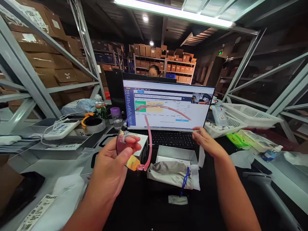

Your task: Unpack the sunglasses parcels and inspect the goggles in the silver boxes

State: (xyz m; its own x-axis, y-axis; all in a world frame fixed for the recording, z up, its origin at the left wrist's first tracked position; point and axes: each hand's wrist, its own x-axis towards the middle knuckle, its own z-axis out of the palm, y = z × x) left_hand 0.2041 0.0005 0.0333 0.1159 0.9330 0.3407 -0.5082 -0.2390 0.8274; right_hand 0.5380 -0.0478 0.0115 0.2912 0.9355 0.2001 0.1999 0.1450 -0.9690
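My left hand (115, 163) is closed around the front of a pair of sunglasses (133, 162), with an orange-yellow mirrored lens showing below the thumb. Its two pink temples are unfolded; one reaches across in front of the monitor toward my right hand. My right hand (205, 141) is pinched just below that temple's tip, apart from it, and a translucent plastic strip (201, 156) hangs under its fingers. Between my hands lies a grey drawstring pouch (168, 173) with a blue cord, in front of an open grey box (177, 154). A small folded cloth packet (177, 200) sits nearer me.
A monitor (168, 106) stands behind a black keyboard (172, 140). Bottles and a tape roll (93, 123) are on the left. White baskets (252, 114) and a small spray bottle (271, 154) stand on the right. Another person (154, 71) is beyond the monitor.
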